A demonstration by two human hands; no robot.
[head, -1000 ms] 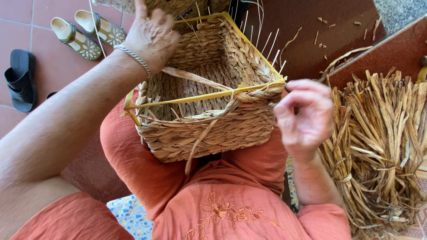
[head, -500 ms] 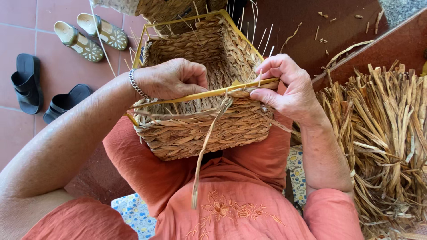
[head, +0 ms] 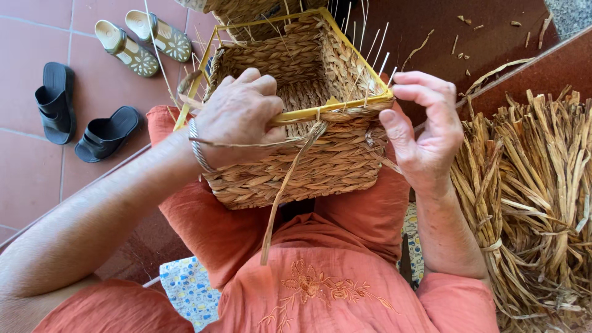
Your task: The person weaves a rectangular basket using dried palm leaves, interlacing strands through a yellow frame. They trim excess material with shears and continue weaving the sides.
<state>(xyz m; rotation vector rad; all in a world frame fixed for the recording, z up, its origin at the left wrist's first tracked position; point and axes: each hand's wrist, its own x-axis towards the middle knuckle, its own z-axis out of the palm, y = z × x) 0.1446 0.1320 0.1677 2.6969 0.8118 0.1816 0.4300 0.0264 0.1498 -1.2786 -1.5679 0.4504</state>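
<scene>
Red tiled floor (head: pixel 37 185), sandals far left | woven basket (head: pixel 308 154) on the lap | left hand (head: pixel 240 117) now clamped over near rim, pinning the straw strand (head: pixel 280 197) | right hand (head: pixel 425 135) has let go, fingers loosely spread at right corner | strand looped over yellow frame (head: pixel 296 116), weave advancing

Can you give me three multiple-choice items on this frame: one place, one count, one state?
1. Where does the woven basket rest?
A. on the person's lap
B. on the tiled floor
C. on the straw pile

2. How many sandals lie on the tiled floor?
A. two
B. four
C. six

3. How is the left hand placed?
A. flat on the floor
B. raised, touching nothing
C. closed over the basket's yellow rim

Answers:
1 A, orange-clad knees lie under the basket.
2 B, a black pair and a cream pair show.
3 C, its fingers curl over the rim, while the right hand is at the corner.
</scene>
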